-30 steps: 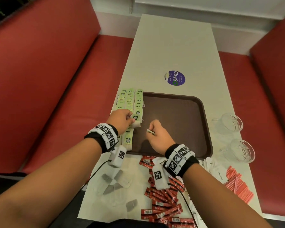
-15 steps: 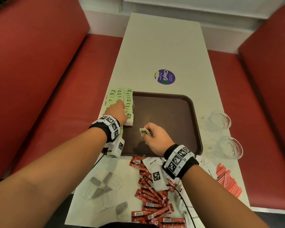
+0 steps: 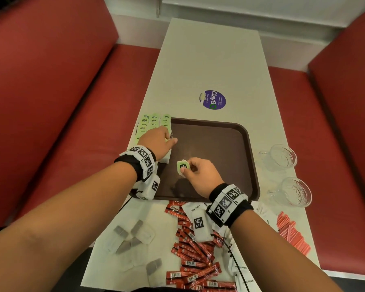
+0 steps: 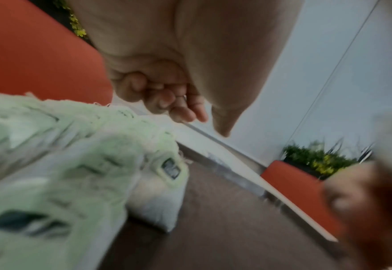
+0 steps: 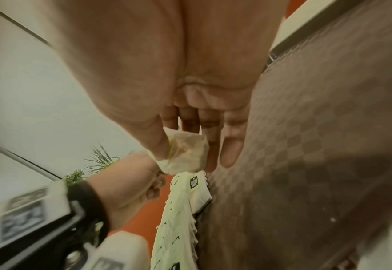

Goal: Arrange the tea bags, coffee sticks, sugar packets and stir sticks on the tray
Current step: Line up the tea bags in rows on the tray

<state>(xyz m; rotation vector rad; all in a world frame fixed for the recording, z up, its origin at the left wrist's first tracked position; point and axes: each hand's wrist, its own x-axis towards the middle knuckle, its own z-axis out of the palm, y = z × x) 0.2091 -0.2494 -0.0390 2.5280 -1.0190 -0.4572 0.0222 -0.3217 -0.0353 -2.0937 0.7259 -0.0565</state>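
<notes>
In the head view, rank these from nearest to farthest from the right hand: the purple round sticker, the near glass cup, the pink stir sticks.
From the right hand:
1. Near glass cup, to its right, beside the tray.
2. Pink stir sticks, right table edge, nearer the person.
3. Purple round sticker, beyond the tray.

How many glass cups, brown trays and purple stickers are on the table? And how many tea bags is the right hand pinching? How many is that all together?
Glass cups: 2
Brown tray: 1
Purple sticker: 1
Tea bag pinched in the right hand: 1
Total: 5
</notes>
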